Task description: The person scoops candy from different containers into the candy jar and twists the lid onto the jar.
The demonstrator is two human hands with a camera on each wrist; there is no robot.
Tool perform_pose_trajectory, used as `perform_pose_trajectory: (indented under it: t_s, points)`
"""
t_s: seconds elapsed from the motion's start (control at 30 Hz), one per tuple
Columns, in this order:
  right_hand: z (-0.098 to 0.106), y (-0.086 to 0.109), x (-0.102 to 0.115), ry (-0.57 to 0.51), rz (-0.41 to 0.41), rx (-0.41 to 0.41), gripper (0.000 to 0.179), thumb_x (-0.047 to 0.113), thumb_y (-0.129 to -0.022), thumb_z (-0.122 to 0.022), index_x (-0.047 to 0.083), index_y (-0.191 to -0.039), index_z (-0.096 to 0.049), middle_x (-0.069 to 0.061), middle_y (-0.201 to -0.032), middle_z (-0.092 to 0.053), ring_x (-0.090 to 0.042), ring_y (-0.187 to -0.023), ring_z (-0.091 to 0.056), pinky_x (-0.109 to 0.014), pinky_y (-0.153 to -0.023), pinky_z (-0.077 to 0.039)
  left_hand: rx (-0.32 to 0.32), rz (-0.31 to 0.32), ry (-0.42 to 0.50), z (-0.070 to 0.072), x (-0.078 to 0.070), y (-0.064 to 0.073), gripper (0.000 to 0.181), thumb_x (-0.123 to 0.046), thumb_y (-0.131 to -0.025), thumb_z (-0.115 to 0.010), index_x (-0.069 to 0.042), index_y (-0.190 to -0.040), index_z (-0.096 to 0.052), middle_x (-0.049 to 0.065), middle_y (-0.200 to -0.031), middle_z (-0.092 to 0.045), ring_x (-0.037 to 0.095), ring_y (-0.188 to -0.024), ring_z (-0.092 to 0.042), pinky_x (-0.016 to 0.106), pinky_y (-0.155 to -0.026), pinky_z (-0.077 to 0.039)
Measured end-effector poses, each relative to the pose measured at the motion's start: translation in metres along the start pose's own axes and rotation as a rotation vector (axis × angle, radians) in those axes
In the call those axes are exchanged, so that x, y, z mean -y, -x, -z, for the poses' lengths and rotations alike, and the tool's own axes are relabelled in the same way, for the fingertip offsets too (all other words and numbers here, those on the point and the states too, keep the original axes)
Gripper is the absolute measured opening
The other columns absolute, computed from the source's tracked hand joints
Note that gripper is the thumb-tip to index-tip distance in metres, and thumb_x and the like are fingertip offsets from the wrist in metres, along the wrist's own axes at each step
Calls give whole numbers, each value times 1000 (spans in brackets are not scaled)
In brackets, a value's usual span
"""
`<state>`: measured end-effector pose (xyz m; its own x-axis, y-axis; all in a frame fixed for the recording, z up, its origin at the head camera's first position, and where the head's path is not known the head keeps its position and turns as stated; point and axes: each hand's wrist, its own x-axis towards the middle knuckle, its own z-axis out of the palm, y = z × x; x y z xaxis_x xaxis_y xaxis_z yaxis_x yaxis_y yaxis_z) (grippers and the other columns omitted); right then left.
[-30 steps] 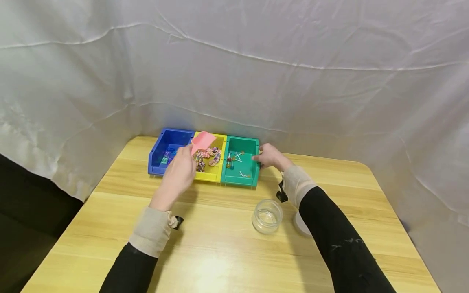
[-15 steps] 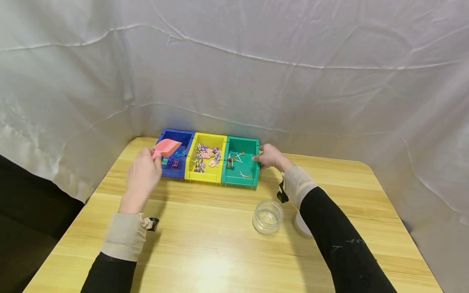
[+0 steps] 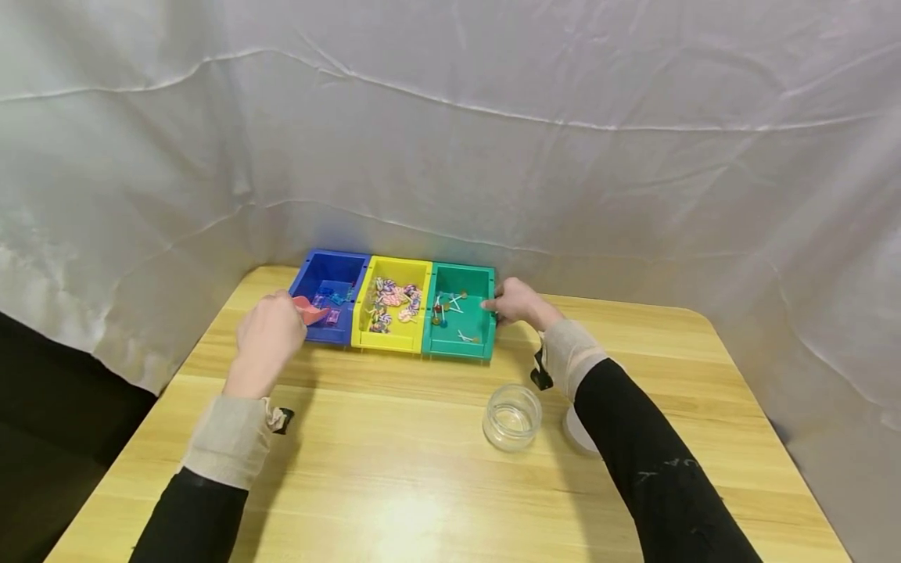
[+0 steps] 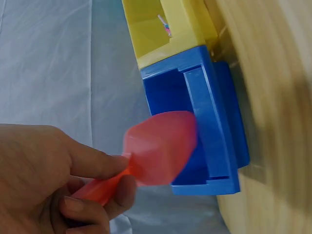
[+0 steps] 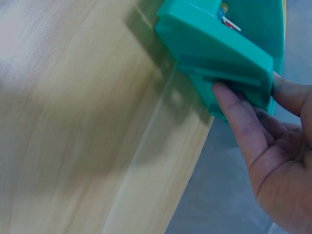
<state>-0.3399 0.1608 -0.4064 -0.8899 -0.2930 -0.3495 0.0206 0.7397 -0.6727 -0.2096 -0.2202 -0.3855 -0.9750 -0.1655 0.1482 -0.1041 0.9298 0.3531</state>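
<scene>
My left hand [image 3: 271, 336] grips a pink scoop [image 3: 310, 310] by its handle, and the scoop's blade dips into the blue bin [image 3: 299, 285]. In the left wrist view the scoop [image 4: 161, 146] covers part of that bin's inside, with thumb and fingers round the handle. Small clear coloured pieces [image 3: 333, 317] lie in the blue bin. At the far right of the row, my right hand [image 3: 519, 303] pinches the side wall of the green bin [image 3: 457, 348]. In the right wrist view its fingers press the outer wall and the thumb lies at the edge. Several lollipops [image 3: 450, 305] lie inside.
Between them sits a yellow bin [image 3: 390, 342] with swirled candies [image 3: 396, 295]. An open glass jar [image 3: 512, 418] stands on the wooden table [image 3: 394, 438]; a whitish round lid-like disc [image 3: 579, 432] is partly under the right forearm. Pale cloth [image 3: 450, 156] hangs behind.
My left hand has moved left with the scoop, from over the yellow bin to the blue bin, and the scoop has tipped down into it. The right hand stays at the green bin.
</scene>
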Motion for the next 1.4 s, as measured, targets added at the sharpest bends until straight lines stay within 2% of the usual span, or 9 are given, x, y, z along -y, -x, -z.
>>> perform_pose_trajectory:
  t_s: [0.1,0.2,0.3,0.43,0.63,0.73,0.97,1.2,1.4]
  points:
    - [-2,0,2,0,-4,3,49,15,-107,-60,-18,-142,-48,-34,-127,-63,-38,-102,-73,-46,-92,-59,58,-6,-36,4,-3,-5,34,-30,-99,-68,-2,-81,-64,27,-91,-69,46,-82,-68,56,-59,-52]
    - [-3,0,4,19,-4,-1,49,16,-107,-60,-17,-142,-49,-33,-126,-64,-36,-100,-74,-45,-92,-59,119,0,-70,8,-7,-11,47,-45,-92,-77,-8,-69,-60,19,-82,-65,37,-73,-66,48,-53,-49]
    - [-3,1,6,34,-1,-6,48,16,-107,-61,-17,-140,-51,-32,-124,-65,-36,-99,-74,-44,-92,-59,150,1,-98,11,-12,-16,50,-47,-86,-83,-8,-66,-58,17,-80,-63,34,-72,-64,46,-51,-49]
    - [-4,1,8,45,1,-9,44,16,-106,-61,-16,-136,-56,-30,-120,-67,-35,-97,-74,-45,-92,-59,171,-7,-134,12,-16,-25,46,-42,-83,-86,-6,-70,-60,20,-85,-67,37,-78,-68,48,-55,-52]
    - [-6,0,10,52,-4,-16,44,17,-106,-61,-15,-136,-56,-29,-119,-67,-34,-95,-74,-42,-90,-60,244,11,-208,11,-18,-40,50,-38,-82,-87,6,-96,-68,28,-102,-71,42,-91,-70,52,-67,-57]
    - [-7,-1,10,60,-5,-13,46,18,-106,-61,-15,-138,-54,-29,-121,-67,-33,-95,-74,-39,-87,-60,269,20,-226,9,-17,-44,54,-38,-82,-87,8,-102,-67,28,-106,-70,42,-94,-70,53,-71,-58]
    - [-4,1,12,71,-5,-20,43,18,-106,-62,-14,-134,-57,-27,-117,-68,-32,-93,-75,-42,-90,-60,241,35,-177,4,-8,-47,55,-40,-80,-88,7,-97,-66,30,-106,-70,44,-94,-69,56,-72,-58]
    - [0,4,11,86,-5,-21,43,19,-106,-61,-14,-134,-57,-28,-115,-69,-33,-95,-75,-42,-94,-58,227,29,-117,-2,1,-49,28,-27,-92,-75,0,-89,-69,29,-106,-70,45,-96,-68,57,-74,-56]
    - [0,3,6,66,-16,-12,40,18,-107,-61,-13,-131,-60,-27,-114,-70,-33,-94,-76,-44,-94,-58,205,-8,-106,-7,4,-50,24,-18,-96,-67,5,-95,-71,32,-107,-69,47,-96,-67,58,-74,-56]
